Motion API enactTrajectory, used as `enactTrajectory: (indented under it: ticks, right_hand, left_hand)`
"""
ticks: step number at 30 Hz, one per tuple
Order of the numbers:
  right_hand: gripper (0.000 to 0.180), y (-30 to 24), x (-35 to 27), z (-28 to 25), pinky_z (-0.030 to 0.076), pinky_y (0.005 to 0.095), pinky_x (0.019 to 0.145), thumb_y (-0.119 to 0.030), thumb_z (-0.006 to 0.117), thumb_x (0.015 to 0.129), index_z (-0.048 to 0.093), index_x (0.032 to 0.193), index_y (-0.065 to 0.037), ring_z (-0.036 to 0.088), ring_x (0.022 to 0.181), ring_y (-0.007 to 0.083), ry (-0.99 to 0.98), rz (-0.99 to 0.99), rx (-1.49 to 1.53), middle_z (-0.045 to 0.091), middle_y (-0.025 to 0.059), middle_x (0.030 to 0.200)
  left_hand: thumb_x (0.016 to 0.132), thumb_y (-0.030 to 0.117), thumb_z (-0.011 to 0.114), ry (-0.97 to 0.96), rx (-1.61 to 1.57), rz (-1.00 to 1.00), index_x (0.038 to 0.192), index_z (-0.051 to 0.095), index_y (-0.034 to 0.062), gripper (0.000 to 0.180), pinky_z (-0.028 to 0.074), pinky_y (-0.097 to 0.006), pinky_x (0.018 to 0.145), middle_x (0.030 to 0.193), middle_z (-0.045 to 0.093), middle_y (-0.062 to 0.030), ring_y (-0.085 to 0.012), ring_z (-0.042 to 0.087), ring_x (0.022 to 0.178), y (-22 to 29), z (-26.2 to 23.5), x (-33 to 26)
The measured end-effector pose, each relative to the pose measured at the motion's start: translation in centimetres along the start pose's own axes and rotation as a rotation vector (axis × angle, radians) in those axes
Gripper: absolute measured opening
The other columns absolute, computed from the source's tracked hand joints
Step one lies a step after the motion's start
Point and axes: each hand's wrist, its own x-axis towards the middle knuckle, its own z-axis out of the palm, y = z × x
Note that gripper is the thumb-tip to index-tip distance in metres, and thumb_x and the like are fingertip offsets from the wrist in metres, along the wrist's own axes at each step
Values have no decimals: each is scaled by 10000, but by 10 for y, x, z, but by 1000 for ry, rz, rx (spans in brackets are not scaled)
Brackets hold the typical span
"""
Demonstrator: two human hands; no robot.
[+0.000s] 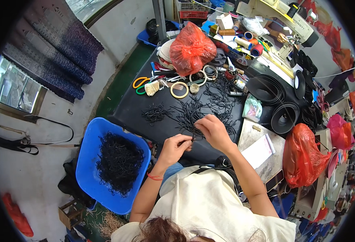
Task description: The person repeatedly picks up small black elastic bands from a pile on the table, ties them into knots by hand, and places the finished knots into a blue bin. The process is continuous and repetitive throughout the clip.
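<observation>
My left hand (175,148) is closed in a pinch at the table's near edge, with a thin black cord (193,138) at its fingertips. Just to the right and a little farther off, my right hand (214,130) also pinches, its fingertips among black strands; exactly what it grips is partly hidden. Beyond both hands spreads a loose heap of thin black cords (184,113). A smaller tangle of black cords (155,113) lies to its left. At my left stands a blue bin (83,169) holding a big mass of similar black cords (120,161).
Orange-handled scissors (139,82), a cream ring (179,90) and a red plastic bag (193,49) occupy the far side of the black table (131,109). Rolled black strips (284,117), a notepad (259,151) and another red bag (304,155) are at right. A sewing machine (284,20) stands behind.
</observation>
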Motion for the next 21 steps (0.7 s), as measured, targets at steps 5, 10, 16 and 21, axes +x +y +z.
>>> enactTrajectory:
  ticks: [5, 10, 16, 21]
  right_hand:
    - [68, -9, -15, 15, 430, 346, 595, -49, 563, 815, 596, 849, 0, 534, 664, 286, -113, 200, 278, 539, 130, 735]
    - [130, -16, -29, 23, 429, 317, 558, -49, 560, 821, 615, 932, -10, 550, 615, 218, -31, 168, 176, 558, 129, 710]
    - [180, -35, -28, 15, 496, 234, 678, -91, 529, 893, 611, 1025, 0, 609, 784, 115, -170, 606, 1063, 647, 64, 897]
    - [191, -31, -26, 16, 488, 214, 634, -162, 605, 860, 619, 933, 13, 594, 712, 79, -118, 661, 865, 649, 36, 803]
  left_hand:
    - [899, 91, 521, -66, -705, -202, 1167, 513, -15, 289, 524, -229, 686, 905, 610, -69, -111, 604, 721, -2, -2, 5]
    - [892, 96, 538, 76, -524, -183, 1122, 553, -10, 253, 528, -227, 672, 866, 625, -57, -100, 610, 731, -14, -9, 9]
    - [864, 60, 568, 108, -512, -147, 1048, 595, -23, 203, 531, -233, 706, 932, 639, -77, -110, 621, 783, -11, -2, 4]
    - [832, 9, 581, 130, -576, -151, 1002, 602, -24, 174, 528, -226, 714, 914, 641, -83, -117, 625, 785, -2, -4, 2]
